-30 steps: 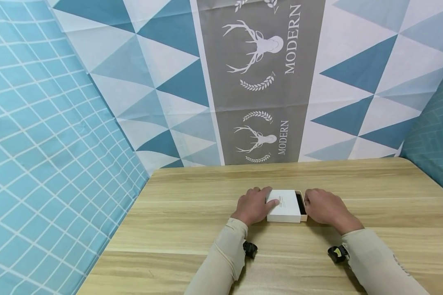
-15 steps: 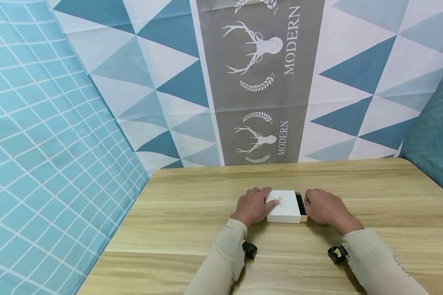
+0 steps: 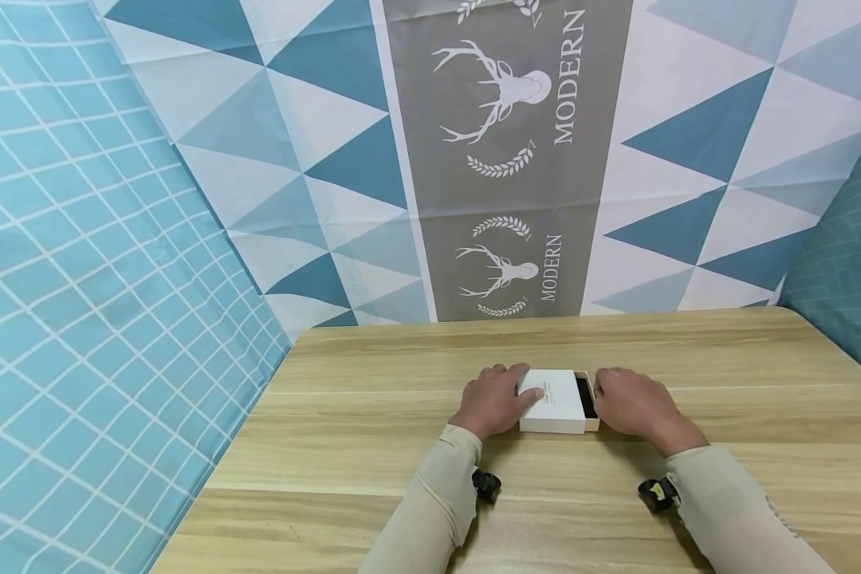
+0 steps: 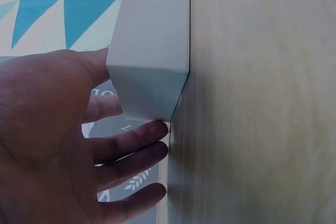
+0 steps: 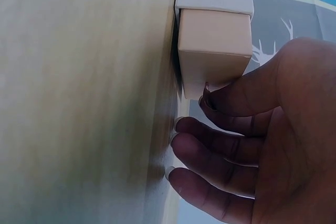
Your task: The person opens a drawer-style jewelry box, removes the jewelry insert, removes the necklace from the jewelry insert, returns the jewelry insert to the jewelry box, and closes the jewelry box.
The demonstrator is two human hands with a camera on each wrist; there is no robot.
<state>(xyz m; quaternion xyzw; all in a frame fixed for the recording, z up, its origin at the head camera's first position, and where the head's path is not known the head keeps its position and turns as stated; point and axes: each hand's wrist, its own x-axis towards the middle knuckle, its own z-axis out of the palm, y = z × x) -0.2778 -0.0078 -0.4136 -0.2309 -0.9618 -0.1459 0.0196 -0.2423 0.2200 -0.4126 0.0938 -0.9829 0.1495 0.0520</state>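
Observation:
A white slide-out box (image 3: 556, 395) with small lettering on its top lies on the wooden table. Its sleeve is held at the left end by my left hand (image 3: 489, 399), the thumb across the top and the fingers at the end and far edge. From the right end a beige inner drawer (image 5: 215, 32) sticks out a short way, with something black (image 3: 587, 398) inside. At the drawer's outer face, my right hand (image 3: 631, 402) pinches a small pull tab (image 5: 206, 88) between thumb and index finger. The other right fingers curl loosely beside the table surface.
The wooden table (image 3: 344, 462) extends around the box on all sides. Behind it hangs a patterned cloth (image 3: 502, 159) with deer heads and triangles. A blue grid cloth (image 3: 79, 279) runs down the left side, and a teal cloth (image 3: 847, 239) the right.

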